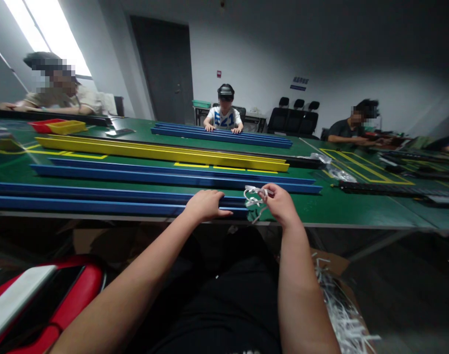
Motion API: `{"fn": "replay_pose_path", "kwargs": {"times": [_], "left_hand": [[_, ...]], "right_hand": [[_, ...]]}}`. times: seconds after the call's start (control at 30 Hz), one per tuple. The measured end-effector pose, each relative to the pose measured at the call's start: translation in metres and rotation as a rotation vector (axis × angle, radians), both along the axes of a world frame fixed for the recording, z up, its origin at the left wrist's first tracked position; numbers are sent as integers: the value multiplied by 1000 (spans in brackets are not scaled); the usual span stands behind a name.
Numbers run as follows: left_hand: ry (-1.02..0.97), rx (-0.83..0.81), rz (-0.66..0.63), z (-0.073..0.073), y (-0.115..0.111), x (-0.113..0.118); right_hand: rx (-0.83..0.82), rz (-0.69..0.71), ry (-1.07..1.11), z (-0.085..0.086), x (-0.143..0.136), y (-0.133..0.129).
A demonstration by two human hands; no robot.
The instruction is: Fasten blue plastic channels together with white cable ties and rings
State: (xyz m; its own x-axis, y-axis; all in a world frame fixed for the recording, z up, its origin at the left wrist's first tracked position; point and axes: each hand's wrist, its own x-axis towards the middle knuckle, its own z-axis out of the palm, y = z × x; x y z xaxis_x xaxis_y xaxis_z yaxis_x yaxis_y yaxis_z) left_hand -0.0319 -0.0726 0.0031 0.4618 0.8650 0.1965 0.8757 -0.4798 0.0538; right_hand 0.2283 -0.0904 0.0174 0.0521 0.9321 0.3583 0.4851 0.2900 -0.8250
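Note:
Just in front of me, the nearest blue channel rail [99, 205] lies along the front edge of the green table. My left hand [203, 205] is on this rail close to its right end, its fingers over the far side and its thumb along the near side. A curled white strip [252, 201] hangs from my right hand [280, 202], which pinches it between thumb and fingers just beyond the rail's end. Behind lie another blue rail [165, 178] and a yellow channel rail [165, 151].
Red [45, 126] and yellow [68, 127] trays stand at the far left. Clear plastic wrap [338, 173] lies to the right. Below the table is a carton of white strips [344, 309]; a red stool [92, 280] is at lower left. Other people sit around the table.

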Motion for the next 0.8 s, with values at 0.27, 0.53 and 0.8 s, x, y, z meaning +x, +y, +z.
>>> {"fn": "replay_pose_path", "kwargs": {"times": [0.27,0.53,0.8], "left_hand": [[11,13,-1,0,-1,0],[11,13,1,1,-1,0],[6,6,-1,-3,2,-1]], "right_hand": [[-66,97,-126,-2,-4,-4],[113,31,-392,2,3,1],[-119,214,94,9,7,-10]]}}
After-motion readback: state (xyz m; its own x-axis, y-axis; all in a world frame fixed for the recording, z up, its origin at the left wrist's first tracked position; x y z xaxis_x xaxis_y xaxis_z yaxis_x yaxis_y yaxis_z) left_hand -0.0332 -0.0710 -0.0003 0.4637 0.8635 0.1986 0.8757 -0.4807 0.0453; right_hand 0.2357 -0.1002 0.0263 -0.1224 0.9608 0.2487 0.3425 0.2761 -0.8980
